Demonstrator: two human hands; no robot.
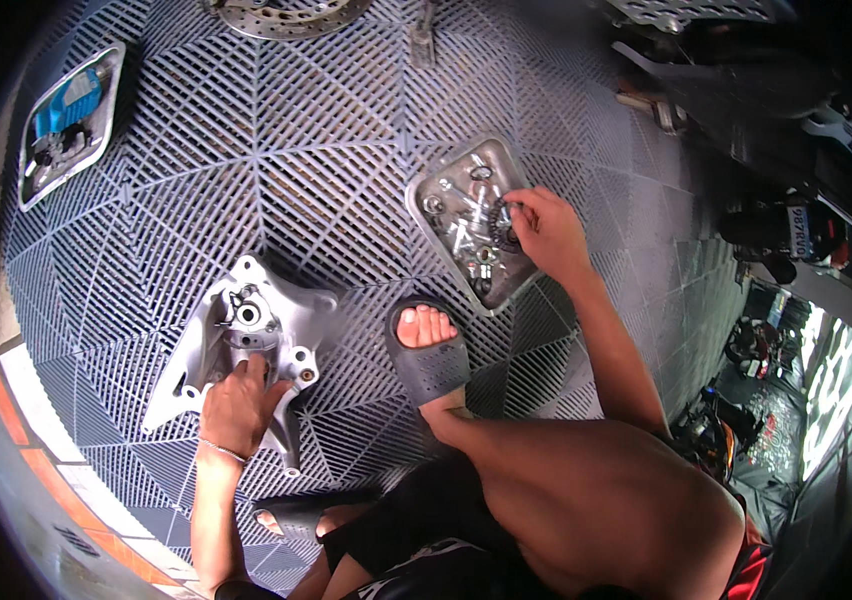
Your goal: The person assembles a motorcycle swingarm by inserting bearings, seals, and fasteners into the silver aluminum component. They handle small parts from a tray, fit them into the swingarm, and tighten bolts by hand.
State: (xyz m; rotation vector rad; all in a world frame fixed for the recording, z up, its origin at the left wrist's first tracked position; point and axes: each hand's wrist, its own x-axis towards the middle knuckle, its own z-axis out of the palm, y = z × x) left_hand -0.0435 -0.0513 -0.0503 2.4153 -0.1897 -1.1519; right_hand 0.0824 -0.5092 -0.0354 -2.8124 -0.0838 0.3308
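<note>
A silver metal casting with several bored holes lies on the floor at the left, its arms spreading outward. My left hand grips its near part, the fingers reaching into the hollow and the thumb along the right side. To the right, a shallow metal tray holds bolts, rings and other small hardware. Over its right side is my right hand, with thumb and fingers pinched at a dark ridged, ring-shaped part. The fingers partly cover that part, and whether it is lifted off the tray I cannot tell.
Another metal tray at the far left holds a blue item and dark parts. A brake disc lies at the far edge. My sandalled foot stands between casting and hardware tray. Dark motorcycle parts line the right side.
</note>
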